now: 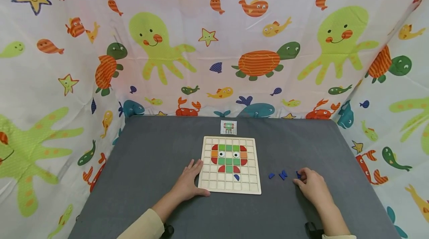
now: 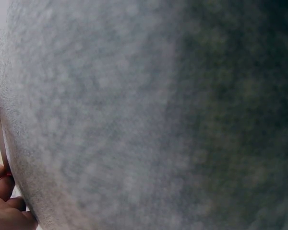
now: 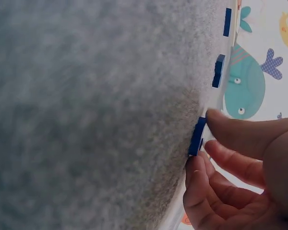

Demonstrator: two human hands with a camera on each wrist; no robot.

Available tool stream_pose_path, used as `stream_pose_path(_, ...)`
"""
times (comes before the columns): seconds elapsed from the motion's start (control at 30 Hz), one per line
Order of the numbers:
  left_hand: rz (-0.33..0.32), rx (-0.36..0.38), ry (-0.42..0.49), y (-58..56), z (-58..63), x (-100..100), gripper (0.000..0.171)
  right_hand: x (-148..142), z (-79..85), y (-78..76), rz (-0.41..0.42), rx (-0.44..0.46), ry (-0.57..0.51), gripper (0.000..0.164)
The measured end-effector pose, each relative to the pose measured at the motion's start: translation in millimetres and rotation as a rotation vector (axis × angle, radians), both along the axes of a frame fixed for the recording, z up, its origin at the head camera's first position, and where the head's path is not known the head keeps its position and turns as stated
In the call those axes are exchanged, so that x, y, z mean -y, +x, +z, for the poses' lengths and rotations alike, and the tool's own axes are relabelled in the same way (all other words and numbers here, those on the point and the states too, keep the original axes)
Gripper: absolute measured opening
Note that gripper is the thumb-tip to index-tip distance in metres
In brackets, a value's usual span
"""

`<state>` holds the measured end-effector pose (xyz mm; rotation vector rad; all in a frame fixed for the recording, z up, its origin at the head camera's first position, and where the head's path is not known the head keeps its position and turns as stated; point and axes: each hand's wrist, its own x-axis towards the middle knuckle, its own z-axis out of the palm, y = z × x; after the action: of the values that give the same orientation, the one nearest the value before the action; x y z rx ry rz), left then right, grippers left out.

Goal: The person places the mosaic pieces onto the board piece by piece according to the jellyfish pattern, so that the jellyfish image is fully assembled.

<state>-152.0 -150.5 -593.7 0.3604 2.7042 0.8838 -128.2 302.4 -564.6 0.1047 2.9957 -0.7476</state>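
A square wooden grid board (image 1: pixel 214 185) lies on the table with red, green and orange tiles (image 1: pixel 229 161) set in it, two of them with eyes. One blue rounded tile (image 1: pixel 236 177) sits below the red ones. My left hand (image 1: pixel 188 181) rests along the board's left edge, fingers extended and thumb at the near left corner. To the right of the board, my right hand (image 1: pixel 313 185) pinches a small blue tile (image 3: pixel 198 136) between thumb and fingers, low at the table surface. More blue tiles (image 1: pixel 271 175) lie between that hand and the board.
A small card (image 1: pixel 228 127) printed with a coloured figure lies behind the board. The grey table (image 1: pixel 161 146) ends at a curtain (image 1: pixel 207 64) with sea animals, which hangs at the back and both sides. Cloth fills most of both wrist views.
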Motion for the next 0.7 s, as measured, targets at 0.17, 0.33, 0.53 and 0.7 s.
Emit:
stream_pose_path(0.17, -0.001, 0.0, -0.006, -0.7, -0.2, -0.1, 0.123, -0.9, -3.3, -2.8, -0.014, -0.019, -0.008, 0.031)
stream_pose_path(0.33, 0.001, -0.005, -0.001, -1.0, -1.1, 0.5, 0.123, -1.5, -4.8, -6.4, -0.04, -0.032, -0.008, 0.038)
stream_pose_path(0.53, 0.001, -0.005, 0.003, -1.3, -1.3, 0.5, 0.123, -3.4, -6.3, -8.4, -0.042, -0.051, -0.001, 0.028)
stream_pose_path(0.7, 0.004, 0.005, -0.004, 0.3, 0.9, -0.7, 0.123, -5.1, -6.7, -10.8, -0.017, -0.055, 0.0, 0.019)
